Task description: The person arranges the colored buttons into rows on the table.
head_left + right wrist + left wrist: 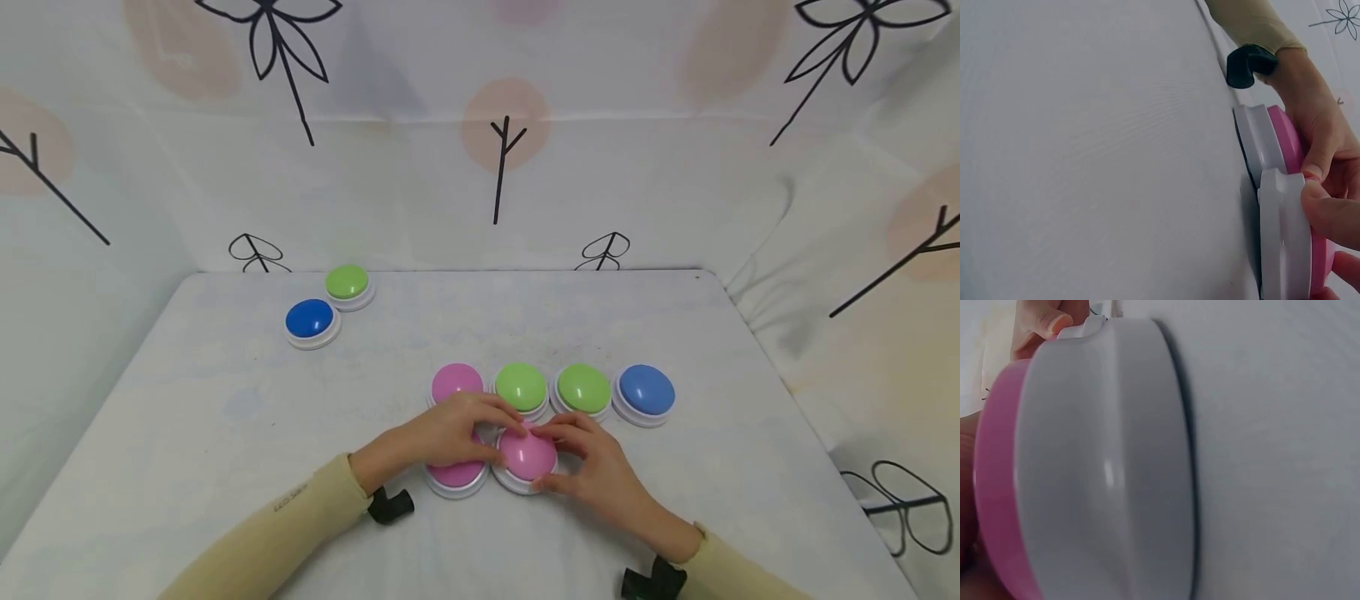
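A pink push button [527, 457] with a white base sits at the front of a button group, between both hands. My right hand [600, 471] grips its right side, thumb at the near edge and fingers at the far edge. From the left, my left hand [453, 429] holds the same button with thumb and fingertips. Under the left hand is another pink button [456, 477], partly covered. In the right wrist view, the held button's white base [1285, 237] stands beside the other pink button's base [1259, 137]. The left wrist view shows a white base [1104, 462] close up.
Behind the hands runs a row: a pink button [457, 381], two green buttons [521, 386] and a blue button [647, 390]. Farther back at left stand another blue button [309, 318] and green button [347, 282]. All are on a white table [225, 467] before a patterned curtain [405, 183].
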Action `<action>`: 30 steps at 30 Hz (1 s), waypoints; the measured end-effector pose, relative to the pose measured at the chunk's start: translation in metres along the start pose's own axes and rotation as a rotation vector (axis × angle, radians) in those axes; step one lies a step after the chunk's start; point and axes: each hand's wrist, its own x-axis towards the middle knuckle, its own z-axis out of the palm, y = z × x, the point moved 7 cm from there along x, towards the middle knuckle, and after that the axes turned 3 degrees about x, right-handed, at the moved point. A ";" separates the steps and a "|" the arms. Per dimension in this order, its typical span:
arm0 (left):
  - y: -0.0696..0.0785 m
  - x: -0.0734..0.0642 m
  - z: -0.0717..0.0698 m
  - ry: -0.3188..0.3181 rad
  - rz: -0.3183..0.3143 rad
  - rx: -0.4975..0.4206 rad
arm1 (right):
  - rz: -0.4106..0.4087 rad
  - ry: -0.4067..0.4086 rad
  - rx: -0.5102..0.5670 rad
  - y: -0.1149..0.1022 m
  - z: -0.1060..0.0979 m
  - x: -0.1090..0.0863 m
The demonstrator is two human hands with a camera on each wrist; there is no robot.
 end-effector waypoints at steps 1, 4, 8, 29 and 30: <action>0.000 0.000 0.000 -0.002 -0.002 0.004 | 0.004 -0.005 -0.002 0.001 0.000 0.000; 0.000 0.002 0.002 -0.009 -0.011 0.015 | 0.004 -0.020 -0.005 0.003 -0.001 0.001; -0.001 0.003 0.003 -0.015 -0.025 0.011 | -0.022 -0.037 -0.013 0.004 -0.001 0.003; 0.001 -0.001 -0.005 -0.042 -0.055 -0.013 | -0.092 -0.100 -0.071 -0.003 -0.002 0.010; 0.001 -0.001 -0.007 -0.035 -0.057 -0.022 | -0.092 -0.099 -0.061 -0.003 -0.002 0.010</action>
